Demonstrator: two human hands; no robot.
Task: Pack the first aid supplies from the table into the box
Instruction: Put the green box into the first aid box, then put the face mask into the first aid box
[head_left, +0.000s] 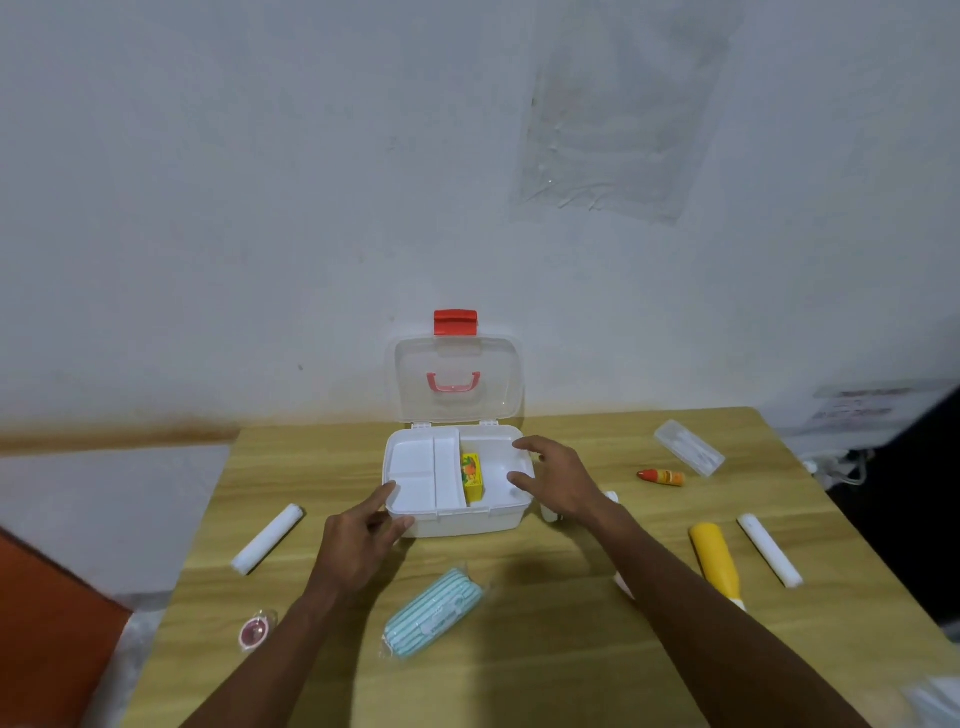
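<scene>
A white first aid box (470, 520) stands open at the table's far middle, its clear lid (457, 379) upright with a red latch. A white divider tray fills its left half, and a small yellow carton (471, 477) stands beside the tray. My left hand (363, 540) touches the box's front left corner with fingers extended. My right hand (558, 480) hovers spread over the box's right side, holding nothing. Around the box lie a white gauze roll (267, 539), a teal striped pack (434, 613), a yellow bottle (717, 561), another white roll (770, 550) and a small red-orange tube (661, 476).
A clear plastic case (689, 448) lies at the far right of the wooden table (519, 675). A small pink round item (253, 632) sits near the left edge. A white object peeks out under my right wrist. The wall is close behind the box.
</scene>
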